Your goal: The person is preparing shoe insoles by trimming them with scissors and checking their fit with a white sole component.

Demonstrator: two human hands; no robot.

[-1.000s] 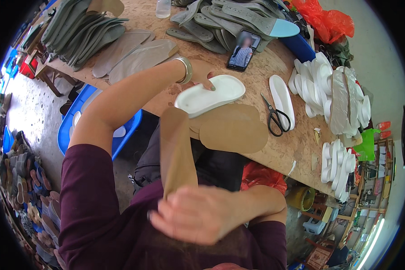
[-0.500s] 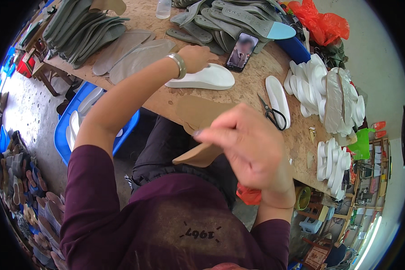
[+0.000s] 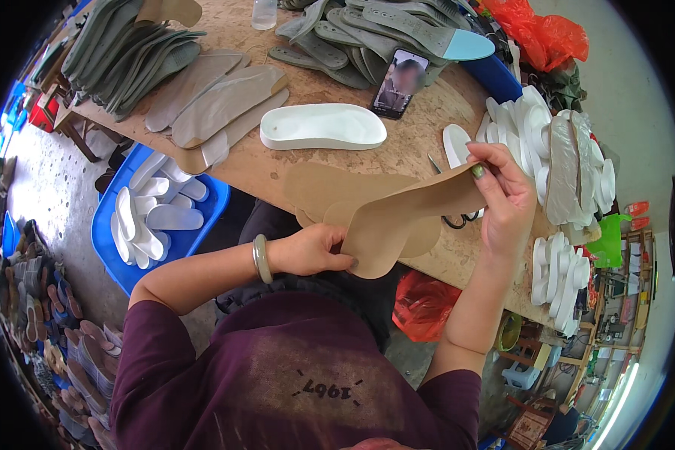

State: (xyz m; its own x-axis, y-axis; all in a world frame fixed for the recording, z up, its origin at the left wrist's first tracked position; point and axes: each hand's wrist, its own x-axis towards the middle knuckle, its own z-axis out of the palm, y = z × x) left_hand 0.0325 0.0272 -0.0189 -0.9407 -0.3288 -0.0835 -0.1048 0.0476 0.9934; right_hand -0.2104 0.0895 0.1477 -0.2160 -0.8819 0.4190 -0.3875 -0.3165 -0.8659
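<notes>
A tan insole [image 3: 390,221] is stretched between my two hands above the table's near edge. My left hand [image 3: 311,249] pinches its left end between thumb and fingers. Its raised right end is gripped by the thumb and fingertips of my right hand [image 3: 508,196], so the sheet bends upward there. Beneath it lie more tan insoles [image 3: 311,184] on the table. Just beyond them a white shoe sole [image 3: 322,127] rests lengthwise. Scissors [image 3: 472,215] and another white sole [image 3: 456,142] are partly hidden behind the insole and my right hand.
Film-covered insoles [image 3: 229,105] and grey insole stacks [image 3: 127,56] occupy the far left. A lit phone [image 3: 400,84] leans near more grey insoles [image 3: 352,52]. White soles [image 3: 529,150] pile up at right. A blue bin [image 3: 105,232] of white soles stands below the table's left edge.
My left hand has come back from the white sole to the insole's left end. My right hand has moved right, spreading the insole out. The white sole has shifted slightly left.
</notes>
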